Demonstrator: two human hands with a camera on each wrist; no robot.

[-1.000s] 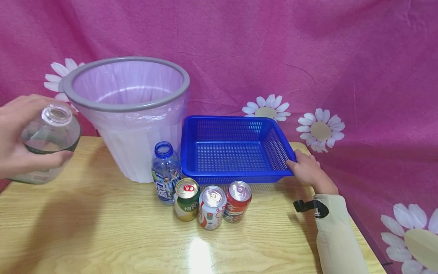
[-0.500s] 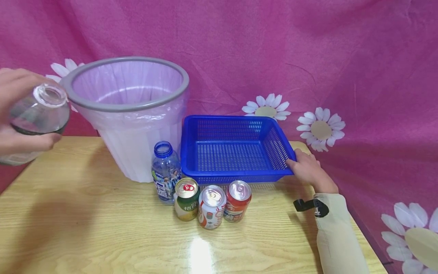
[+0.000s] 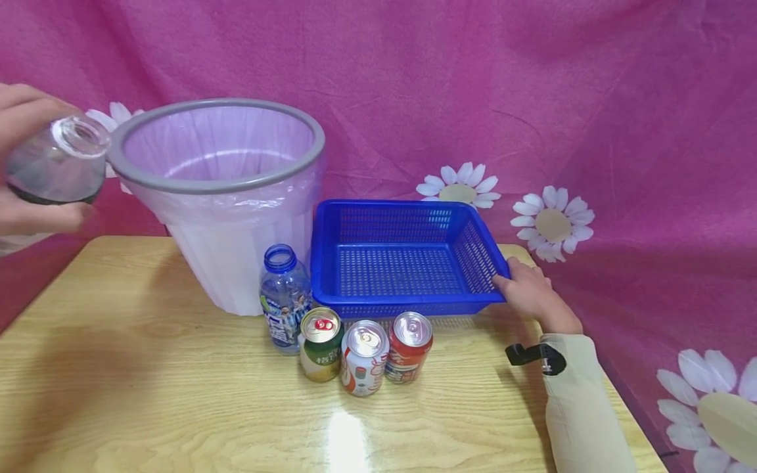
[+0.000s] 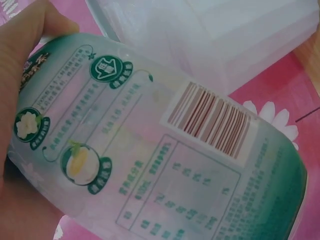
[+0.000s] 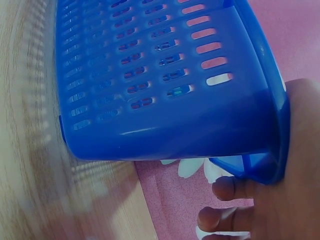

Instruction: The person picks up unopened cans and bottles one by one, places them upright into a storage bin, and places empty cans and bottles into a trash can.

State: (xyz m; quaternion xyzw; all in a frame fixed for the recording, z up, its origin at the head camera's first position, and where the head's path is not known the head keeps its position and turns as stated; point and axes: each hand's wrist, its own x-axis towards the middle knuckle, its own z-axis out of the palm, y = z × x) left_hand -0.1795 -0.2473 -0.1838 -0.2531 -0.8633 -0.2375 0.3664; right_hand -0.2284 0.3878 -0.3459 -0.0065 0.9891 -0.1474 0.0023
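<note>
At the far left of the head view, my left hand (image 3: 26,118) grips a clear plastic bottle (image 3: 59,167) in the air, fingers above and thumb below. Its uncapped mouth leans toward the trash bin (image 3: 236,256). The bottle's green-and-white label (image 4: 135,135) with a barcode fills the left wrist view. My right hand (image 3: 532,295) holds the right front corner of a blue plastic basket (image 3: 408,301), thumb over the rim. In the right wrist view, fingers (image 5: 232,219) curl below the basket's lip. The basket has nothing in it and rests on the table.
Before the bin stands a blue-tinted open bottle (image 3: 285,302). Beside it are a green-and-gold can (image 3: 322,355), a white can (image 3: 363,368) and a red can (image 3: 409,355), all upright. The wooden table (image 3: 195,394) meets a pink flowered cloth (image 3: 414,98) behind.
My left hand has lifted the clear bottle upward and a little left, tilting its mouth more toward the bin. My right hand and the basket hold their place.
</note>
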